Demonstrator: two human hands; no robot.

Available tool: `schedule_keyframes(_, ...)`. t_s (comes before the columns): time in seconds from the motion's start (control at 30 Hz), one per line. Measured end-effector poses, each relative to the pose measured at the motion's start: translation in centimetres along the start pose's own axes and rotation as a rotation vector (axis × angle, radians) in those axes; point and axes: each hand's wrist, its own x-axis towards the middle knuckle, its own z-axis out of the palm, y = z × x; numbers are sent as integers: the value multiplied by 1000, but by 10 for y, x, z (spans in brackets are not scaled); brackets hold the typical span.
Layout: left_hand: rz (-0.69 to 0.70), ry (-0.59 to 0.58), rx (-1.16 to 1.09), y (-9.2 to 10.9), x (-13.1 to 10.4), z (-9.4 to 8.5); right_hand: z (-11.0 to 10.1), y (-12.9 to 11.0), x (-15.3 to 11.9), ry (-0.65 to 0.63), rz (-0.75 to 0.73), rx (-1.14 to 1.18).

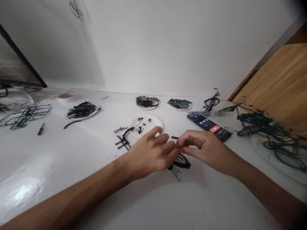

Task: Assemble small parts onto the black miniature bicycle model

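Observation:
My left hand (155, 153) is closed, its fingers curled over a small black wheel assembly (181, 160) with a grey metal-looking part (177, 174) sticking out below. Meeting it from the right, my right hand (203, 147) pinches thumb against forefinger at the left fingertips. Whatever lies between the fingertips is too small or hidden to name. Black frame pieces (122, 142) lie just left of my left hand. Behind the hands, a white paper plate (157, 122) carries several tiny parts. A short black rod (175, 137) rests between the plate and my right hand.
A phone (208, 126) showing a timer lies behind my right hand. Green model bicycles (263, 124) crowd the right side. Plates of black parts (82, 110) and green parts (179, 103) stand farther back. At left are a screwdriver (41, 129), green frames (28, 115) and a monitor (19, 60).

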Motion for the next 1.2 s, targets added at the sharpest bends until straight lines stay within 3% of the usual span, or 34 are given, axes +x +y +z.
schedule_keyframes(0.17,-5,-34,-21,0,-1,-1,1,-1,0,-5,42,86)
schedule_keyframes(0.37,-11,-100,-54,-1,-2,0,0,4,-3,16,-58,-60)
schedule_keyframes(0.5,-43,-130,-80,-3,-3,2,0,5,-3,47,-83,-34)
schedule_keyframes(0.6,-52,-142,-92,-3,-4,2,-1,5,-3,2,-65,-35)
schedule_keyframes(0.97,-35,-139,-129,-1,-4,2,-6,1,-4,-63,-34,-45)
schedule_keyframes(1.2,-70,-106,-167,0,-4,0,-5,2,-5,20,-90,71)
